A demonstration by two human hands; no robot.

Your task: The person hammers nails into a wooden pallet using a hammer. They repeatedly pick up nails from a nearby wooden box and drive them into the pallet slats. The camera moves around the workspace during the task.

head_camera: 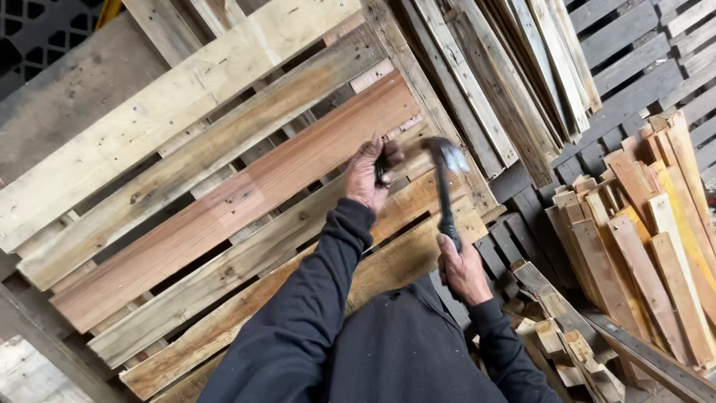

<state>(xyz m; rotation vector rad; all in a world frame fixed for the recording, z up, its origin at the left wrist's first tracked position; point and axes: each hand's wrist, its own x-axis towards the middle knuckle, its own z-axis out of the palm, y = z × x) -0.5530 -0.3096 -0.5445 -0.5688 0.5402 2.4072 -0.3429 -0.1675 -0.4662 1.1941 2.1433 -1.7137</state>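
A wooden pallet (224,201) of several mixed boards, one reddish, fills the left and middle of the view. My left hand (369,175) rests against the pallet's right end, fingers pinched around a small dark thing, probably a nail. My right hand (462,272) is closed around the black handle of a hammer (445,190). The hammer's metal head is blurred and sits just right of my left hand, close to the pallet's edge. Both arms wear dark sleeves.
Long boards (514,82) lean in a stack at the upper right. A pile of short reddish and pale planks (656,239) lies to the right. Small wood blocks and offcuts (567,343) sit below it. More pallets (641,52) stand behind.
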